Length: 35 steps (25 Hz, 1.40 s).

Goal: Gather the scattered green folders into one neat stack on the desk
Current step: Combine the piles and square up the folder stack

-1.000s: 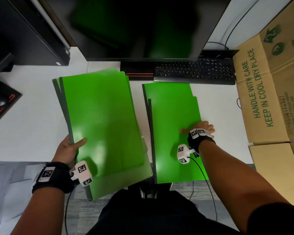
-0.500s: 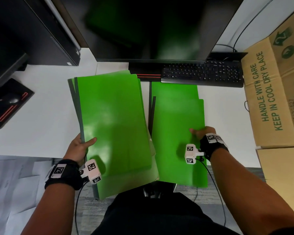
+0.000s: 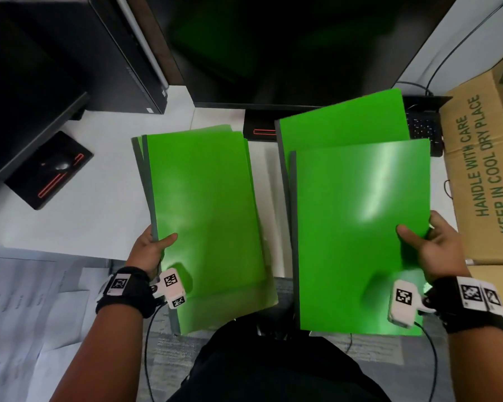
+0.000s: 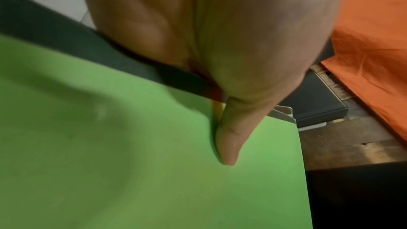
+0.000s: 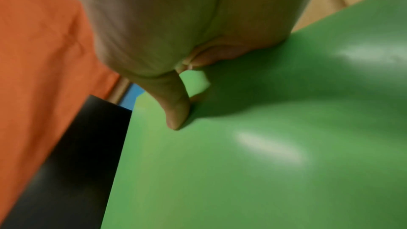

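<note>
Up off the desk [image 3: 79,216] since a second ago, the right-hand folders [image 3: 357,227] are now being held in the air by the right hand [image 3: 436,250], where earlier that hand was pressing flat on them as they lay on the desk. Its grip is clamping their right edge, thumb on top of the green cover and fingers underneath. Two folders are showing in that bundle, the rear one sticking out past the top of the front one and covering part of the keyboard [image 3: 424,129].

Beside it, the left hand [image 3: 151,250] is gripping the left stack of folders [image 3: 204,221] by its dark spine edge, thumb lying on the top cover and fingers curled below. At least three layered edges are showing there; the exact count cannot be told. Both bundles are hanging side by side with a narrow gap between them, their near ends reaching over the person's lap.
</note>
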Tool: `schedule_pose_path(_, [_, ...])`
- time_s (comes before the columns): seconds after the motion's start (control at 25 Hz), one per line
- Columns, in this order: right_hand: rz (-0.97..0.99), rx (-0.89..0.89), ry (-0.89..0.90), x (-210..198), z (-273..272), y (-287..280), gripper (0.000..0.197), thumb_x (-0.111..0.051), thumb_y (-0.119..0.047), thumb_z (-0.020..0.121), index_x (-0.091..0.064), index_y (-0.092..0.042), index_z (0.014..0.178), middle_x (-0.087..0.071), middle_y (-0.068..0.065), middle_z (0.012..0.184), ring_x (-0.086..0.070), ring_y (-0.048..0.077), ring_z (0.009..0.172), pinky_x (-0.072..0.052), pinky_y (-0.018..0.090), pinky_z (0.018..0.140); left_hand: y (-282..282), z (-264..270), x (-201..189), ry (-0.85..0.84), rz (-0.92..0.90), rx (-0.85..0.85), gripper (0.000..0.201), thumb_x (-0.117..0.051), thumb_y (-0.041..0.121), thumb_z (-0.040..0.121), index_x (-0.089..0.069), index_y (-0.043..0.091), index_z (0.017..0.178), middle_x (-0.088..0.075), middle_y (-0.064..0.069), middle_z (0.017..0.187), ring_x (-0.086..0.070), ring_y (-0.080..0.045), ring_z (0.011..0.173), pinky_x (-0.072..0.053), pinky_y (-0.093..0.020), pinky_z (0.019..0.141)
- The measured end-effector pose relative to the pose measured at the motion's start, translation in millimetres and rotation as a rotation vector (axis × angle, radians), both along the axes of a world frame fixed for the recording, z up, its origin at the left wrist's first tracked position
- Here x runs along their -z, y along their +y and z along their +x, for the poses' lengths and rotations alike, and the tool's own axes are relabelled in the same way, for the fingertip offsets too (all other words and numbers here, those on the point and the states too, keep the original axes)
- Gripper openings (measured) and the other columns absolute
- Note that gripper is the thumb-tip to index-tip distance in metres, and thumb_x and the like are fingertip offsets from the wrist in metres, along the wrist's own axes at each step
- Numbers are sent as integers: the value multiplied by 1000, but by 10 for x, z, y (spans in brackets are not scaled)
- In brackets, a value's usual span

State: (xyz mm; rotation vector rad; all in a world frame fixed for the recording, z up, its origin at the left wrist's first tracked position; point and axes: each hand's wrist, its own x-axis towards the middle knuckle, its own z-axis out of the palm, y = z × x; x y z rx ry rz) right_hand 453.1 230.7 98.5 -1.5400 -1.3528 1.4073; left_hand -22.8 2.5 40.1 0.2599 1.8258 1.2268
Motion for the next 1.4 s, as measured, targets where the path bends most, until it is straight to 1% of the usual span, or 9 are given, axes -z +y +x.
schedule_pose_path(0.12, [-36,-69,111,-1,-503,49,35,-70,-2,79,-62,-11,112,-77,-12,82,-73,6,72,-59,24,69,196,207,-16,-19,20,62,35,-65,-2,87,-65,20,114,-71,-12,117,-64,-34,114,-45,-52,105])
schedule_pose_path(0.28, [-49,-158,-70,561,-1269,55,35,-75,-19,79,-65,-14,112,-75,3,98,-71,23,89,-57,45,85,552,640,-66,-143,66,92,37,-66,3,87,-64,16,121,-69,-19,121,-66,-38,109,-51,-55,96])
schedule_pose_path(0.44, [-255,-73,-22,815,-1437,141,52,-81,-28,72,-60,-14,117,-72,11,111,-69,31,97,-54,52,89,796,887,-197,-15,79,11,30,-57,18,97,-63,11,125,-71,-5,109,-65,-25,106,-50,-39,96])
schedule_pose_path(0.56, [-228,7,67,781,-1541,123,57,-84,-24,68,-59,-17,119,-73,11,110,-71,29,96,-55,51,88,941,1024,-285,198,125,-18,31,-49,39,98,-67,14,105,-64,6,87,-60,-11,81,-49,-28,76])
schedule_pose_path(0.68, [-96,-7,123,471,-1634,111,40,-81,-23,71,-67,-19,108,-75,4,106,-72,24,96,-55,47,90,1052,1093,-485,460,215,91,20,-53,29,98,-49,23,79,-42,7,65,-41,1,53,-36,-20,53])
schedule_pose_path(0.84, [124,-35,297,-192,-1660,213,38,-69,5,84,-59,-9,117,-71,-1,108,-71,10,94,-55,28,83,1277,918,-911,606,424,135,20,-53,15,98,-44,30,88,-39,8,65,-40,3,46,-32,-13,44])
schedule_pose_path(0.96, [228,-63,348,-425,-1630,233,39,-66,10,84,-56,-13,114,-73,-12,104,-70,7,99,-52,23,85,1321,875,-1062,611,561,168,21,-49,11,98,-41,31,101,-39,11,72,-41,4,53,-35,-14,50])
schedule_pose_path(1.16, [171,-98,179,-96,-1537,46,41,-75,-4,82,-57,-9,118,-71,1,110,-69,11,101,-54,35,91,1203,958,-663,559,463,225,41,-47,11,94,-28,21,130,-46,18,122,-43,29,108,-32,0,95])
schedule_pose_path(1.4, [253,-117,185,-156,-1562,162,45,-72,-5,82,-54,-14,122,-68,2,113,-66,15,105,-52,32,91,1281,931,-736,523,508,176,41,-44,15,96,-28,20,133,-52,14,122,-52,16,107,-39,-10,96])
